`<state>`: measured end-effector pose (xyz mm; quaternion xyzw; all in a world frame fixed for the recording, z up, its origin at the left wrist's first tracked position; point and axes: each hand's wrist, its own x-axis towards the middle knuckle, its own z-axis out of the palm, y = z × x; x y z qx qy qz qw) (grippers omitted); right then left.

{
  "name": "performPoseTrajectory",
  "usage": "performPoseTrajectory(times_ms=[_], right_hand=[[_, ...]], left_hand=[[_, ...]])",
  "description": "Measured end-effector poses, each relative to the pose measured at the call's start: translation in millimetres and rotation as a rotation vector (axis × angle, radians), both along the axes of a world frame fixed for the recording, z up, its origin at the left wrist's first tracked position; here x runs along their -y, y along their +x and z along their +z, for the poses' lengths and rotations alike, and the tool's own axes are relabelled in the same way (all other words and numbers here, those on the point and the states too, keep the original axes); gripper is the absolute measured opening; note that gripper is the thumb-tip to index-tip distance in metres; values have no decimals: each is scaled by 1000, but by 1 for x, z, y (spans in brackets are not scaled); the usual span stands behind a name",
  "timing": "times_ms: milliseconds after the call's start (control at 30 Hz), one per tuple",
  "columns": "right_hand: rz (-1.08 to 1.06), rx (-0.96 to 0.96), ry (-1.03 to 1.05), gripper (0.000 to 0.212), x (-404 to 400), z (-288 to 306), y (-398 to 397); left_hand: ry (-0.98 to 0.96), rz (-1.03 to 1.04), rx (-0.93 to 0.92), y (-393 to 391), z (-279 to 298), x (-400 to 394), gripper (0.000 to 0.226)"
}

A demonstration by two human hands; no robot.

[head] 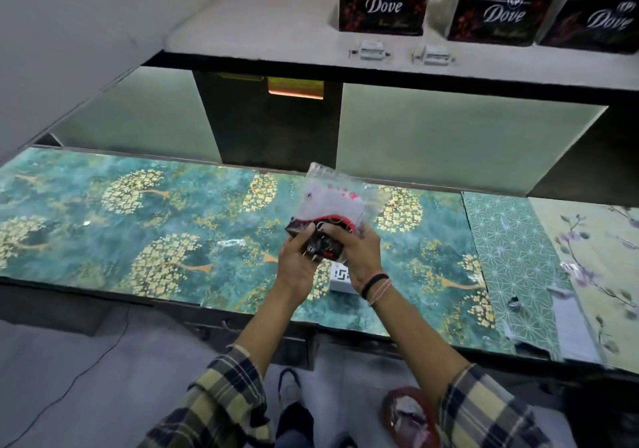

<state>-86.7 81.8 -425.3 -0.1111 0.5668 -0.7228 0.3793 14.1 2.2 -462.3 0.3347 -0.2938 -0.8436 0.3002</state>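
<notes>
I hold a clear plastic packet [330, 202] with a dark, red-trimmed item in its lower part, above the middle of a counter. My left hand [299, 259] grips its lower left corner, thumb on top. My right hand [358, 248] grips the lower right side, fingers curled over the dark part. The packet's upper end stands up, tilted away from me. A small white box [339, 276] with a black square code lies on the counter right under my hands, partly hidden by them.
The counter [138, 219] has a teal cover with gold trees; green and floral sheets [518, 257] lie at its right end. A white shelf [269, 22] behind carries several black Dove packs [383, 5]. A red-rimmed bag [409, 416] sits on the floor by my right arm.
</notes>
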Motion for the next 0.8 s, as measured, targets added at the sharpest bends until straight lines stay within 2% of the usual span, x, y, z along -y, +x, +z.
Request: performPoseTrajectory(times_ms=[67,133,167,267,333,433,533,667,800], right_hand=[[52,-24,80,64,5,-10,-8],[-3,-48,164,70,10,-15,-22],[-69,-68,190,65,13,-17,-32],[-234,-162,224,30,23,-13,-66],[-244,-253,278,32,33,-10,-88],[-51,-283,339,31,49,-20,-111],[136,-186,412,29,65,-34,-114],[293,-73,480,23,80,-56,-111],[387,74,555,28,92,-80,-111]], left_hand=[[41,66,70,-9,-15,18,58],[94,105,129,-15,-27,41,70],[108,110,139,-17,-35,54,72],[86,86,163,-21,-49,90,62],[56,39,167,-25,-54,109,58],[20,-33,186,-30,-60,130,54],[-1,-107,190,-34,-63,143,57],[1,-162,252,-36,-73,149,50],[11,-195,308,-34,-91,149,49]])
